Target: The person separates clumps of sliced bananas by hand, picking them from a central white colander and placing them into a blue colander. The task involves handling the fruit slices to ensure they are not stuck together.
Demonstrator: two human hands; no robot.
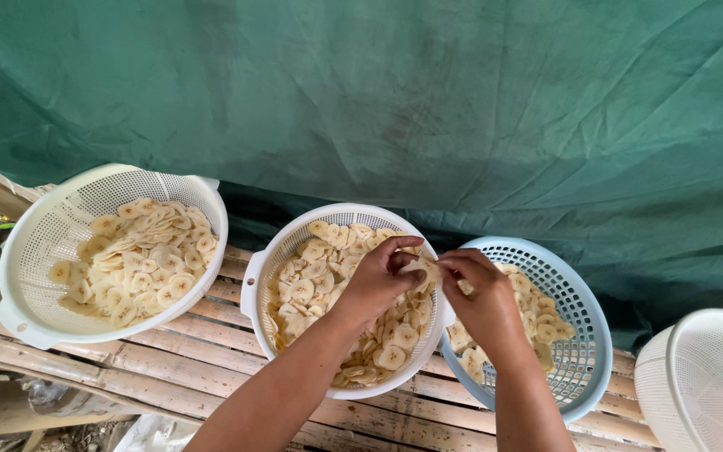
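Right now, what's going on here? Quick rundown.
A person is working over three perforated colanders of pale banana slices on a slatted bamboo table. Both hands meet above the middle white colander: the left hand and right hand pinch a small clump of slices between their fingertips. The left white colander is well filled; the blue colander on the right holds fewer. Another white colander sits at the far right, its contents not visible. A green tarp hangs behind.

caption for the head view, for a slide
Both hands, left and right, pinch banana slices above the middle colander.
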